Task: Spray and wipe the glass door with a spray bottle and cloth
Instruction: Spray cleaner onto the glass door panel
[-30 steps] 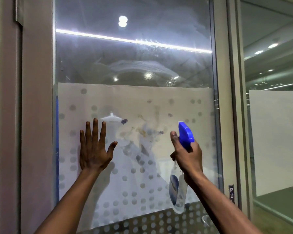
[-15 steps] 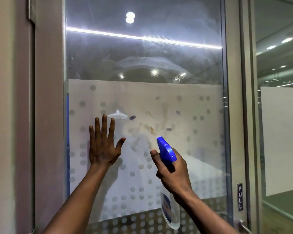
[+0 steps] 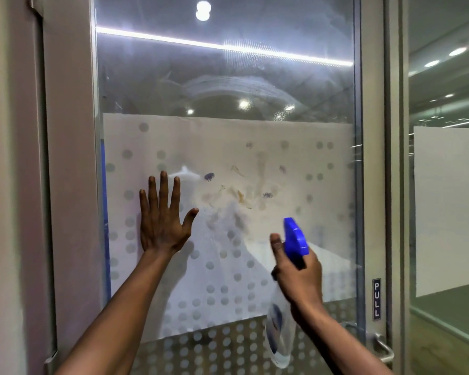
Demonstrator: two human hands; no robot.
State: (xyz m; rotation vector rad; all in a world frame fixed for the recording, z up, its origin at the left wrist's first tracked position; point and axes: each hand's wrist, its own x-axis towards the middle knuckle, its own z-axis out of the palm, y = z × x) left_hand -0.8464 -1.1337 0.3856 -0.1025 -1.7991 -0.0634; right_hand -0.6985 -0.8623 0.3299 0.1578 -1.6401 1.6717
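Observation:
The glass door (image 3: 228,85) fills the view, with a frosted, dotted band across its middle that carries brown and purple smudges (image 3: 241,196). My left hand (image 3: 161,223) is pressed flat on the frosted glass, fingers spread, holding nothing. My right hand (image 3: 298,274) grips the neck of a clear spray bottle (image 3: 279,334) with a blue trigger head (image 3: 295,239), nozzle aimed at the glass just below the smudges. No cloth is in view.
A metal door frame (image 3: 371,158) with a PULL label (image 3: 376,299) and a lever handle (image 3: 382,347) runs down the right. A wall (image 3: 11,185) stands on the left. Another frosted glass panel (image 3: 447,207) lies further right.
My right hand brought the spray bottle down and left, then back to the right, lower than a second ago. My left hand stays flat on the glass; the view shifted slightly.

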